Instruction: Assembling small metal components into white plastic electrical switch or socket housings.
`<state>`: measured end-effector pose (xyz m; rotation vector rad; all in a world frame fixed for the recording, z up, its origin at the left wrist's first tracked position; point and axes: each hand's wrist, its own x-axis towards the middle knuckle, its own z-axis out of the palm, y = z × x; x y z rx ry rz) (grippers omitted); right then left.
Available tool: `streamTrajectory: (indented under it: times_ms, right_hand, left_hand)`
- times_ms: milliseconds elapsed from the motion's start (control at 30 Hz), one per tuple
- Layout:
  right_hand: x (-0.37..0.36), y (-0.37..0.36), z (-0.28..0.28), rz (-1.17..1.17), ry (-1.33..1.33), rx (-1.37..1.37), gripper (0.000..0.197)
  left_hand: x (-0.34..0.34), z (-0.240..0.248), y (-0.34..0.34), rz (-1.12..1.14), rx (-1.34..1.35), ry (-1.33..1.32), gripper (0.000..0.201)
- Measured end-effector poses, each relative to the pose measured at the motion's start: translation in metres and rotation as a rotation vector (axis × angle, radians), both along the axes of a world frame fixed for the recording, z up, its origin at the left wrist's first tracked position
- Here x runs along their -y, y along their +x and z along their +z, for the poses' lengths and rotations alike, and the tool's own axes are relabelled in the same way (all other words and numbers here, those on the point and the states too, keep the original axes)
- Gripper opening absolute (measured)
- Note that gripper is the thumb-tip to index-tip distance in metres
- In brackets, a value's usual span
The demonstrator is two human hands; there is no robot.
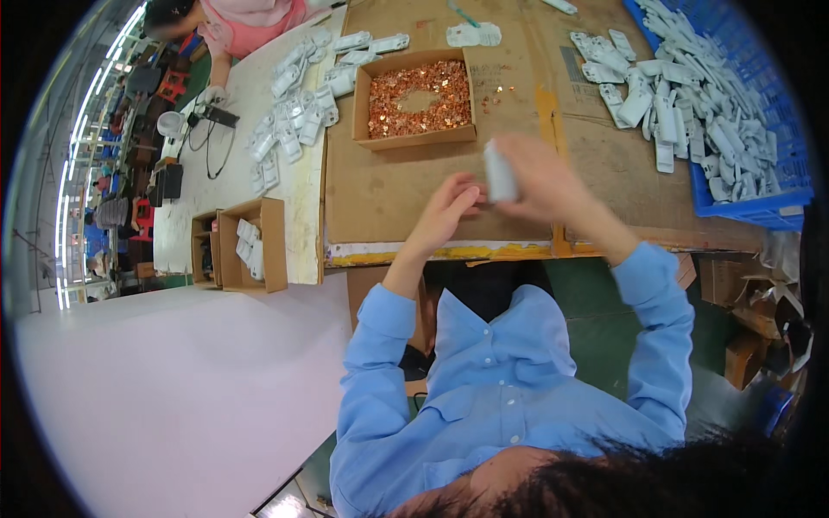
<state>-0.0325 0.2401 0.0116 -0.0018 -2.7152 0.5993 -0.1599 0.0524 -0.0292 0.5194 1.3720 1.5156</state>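
My right hand (542, 177) is wrapped round a white plastic housing (498, 173), holding it upright just above the cardboard-covered table; the hand is slightly blurred. Close to its left is my left hand (446, 212), thumb and fingertips drawn together. Anything between those fingertips is too small to make out. Beyond both hands stands an open cardboard box (416, 142) full of small copper-coloured metal pieces. A few loose copper pieces (492, 101) lie to the right of that box.
White housings (294, 121) are heaped at the left, with more (635, 95) at the right, beside a blue crate (751, 210) piled with them. A small carton (275, 246) holding housings sits near left. Across the table, a person in pink (250, 34) leans over the worktop.
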Motion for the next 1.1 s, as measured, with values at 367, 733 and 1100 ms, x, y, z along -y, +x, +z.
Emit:
streamTrajectory:
  times_ms: [367,733,1100]
  right_hand:
    - [0.026,-0.078,0.013,0.081,-0.055,-0.226,0.049]
    - [0.001,-0.263,-0.039,0.018,0.081,0.277,0.017]
    - [-0.002,-0.274,-0.037,0.009,0.153,0.359,0.019]
  left_hand:
    - [0.066,-0.045,-0.089,0.712,-0.308,-0.010,0.045]
    - [0.058,-0.031,-0.077,0.647,-0.448,-0.153,0.066]
    - [0.068,-0.040,-0.082,0.629,-0.354,-0.063,0.041]
